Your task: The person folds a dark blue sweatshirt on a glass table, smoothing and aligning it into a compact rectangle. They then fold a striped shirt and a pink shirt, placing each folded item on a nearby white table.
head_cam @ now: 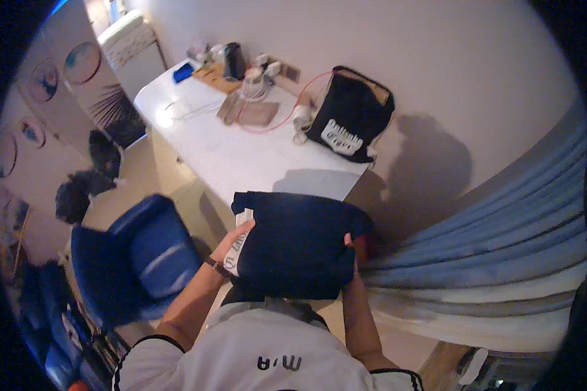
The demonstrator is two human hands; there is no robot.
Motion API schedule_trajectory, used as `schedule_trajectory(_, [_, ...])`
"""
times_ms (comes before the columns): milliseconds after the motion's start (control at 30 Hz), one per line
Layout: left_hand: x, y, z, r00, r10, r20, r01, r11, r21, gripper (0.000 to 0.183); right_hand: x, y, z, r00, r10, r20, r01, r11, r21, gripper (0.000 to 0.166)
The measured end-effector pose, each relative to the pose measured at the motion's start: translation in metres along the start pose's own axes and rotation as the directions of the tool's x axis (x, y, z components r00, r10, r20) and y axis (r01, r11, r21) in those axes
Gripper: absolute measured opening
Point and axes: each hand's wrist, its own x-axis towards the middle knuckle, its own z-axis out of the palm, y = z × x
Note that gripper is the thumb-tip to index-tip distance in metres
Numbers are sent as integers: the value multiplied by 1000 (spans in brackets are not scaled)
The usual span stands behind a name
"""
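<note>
A folded dark navy cloth item (293,239) is held flat in front of my body, near the end of a white table (215,156). My left hand (234,242) grips its left edge, thumb on top, over a light band with dark lettering. On that wrist sits a dark bracelet. My right hand (350,254) holds the right edge; only a fingertip and part of the hand show, and the rest is hidden by the cloth. Something dark red shows beyond the right edge.
On the table are a black drawstring bag (345,115), a brown flat packet (252,111), a pink-red cable and chargers by a wall socket. A blue chair (151,254) stands at the left. Blue and white curtains (479,244) hang at the right.
</note>
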Motion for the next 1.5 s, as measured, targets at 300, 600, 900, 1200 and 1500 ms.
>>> schedule_trajectory(300, [170, 152, 77, 988, -100, 116, 51, 927, 370, 29, 114, -60, 48, 949, -75, -307, 122, 983, 135, 74])
schedule_trajectory(600, [365, 209, 76, 999, 28, -46, 22, 572, 820, 64, 229, -65, -48, 819, -126, -560, 184, 982, 48, 69])
schedule_trajectory(900, [323, 214, 73, 734, 665, 137, -25, -175, 984, 70, 228, -109, -4, 505, -788, -352, -51, 380, -924, 63])
schedule_trajectory(1200, [296, 99, 132, 472, 804, 361, 166, -483, 860, 64, 253, -130, 75, 865, -455, 213, -14, -445, -895, 64])
schedule_trajectory(1500, [298, 95, 120, 428, 828, 362, 157, -463, 872, 62, 241, -105, 25, 846, -414, 336, 126, -457, -880, 67])
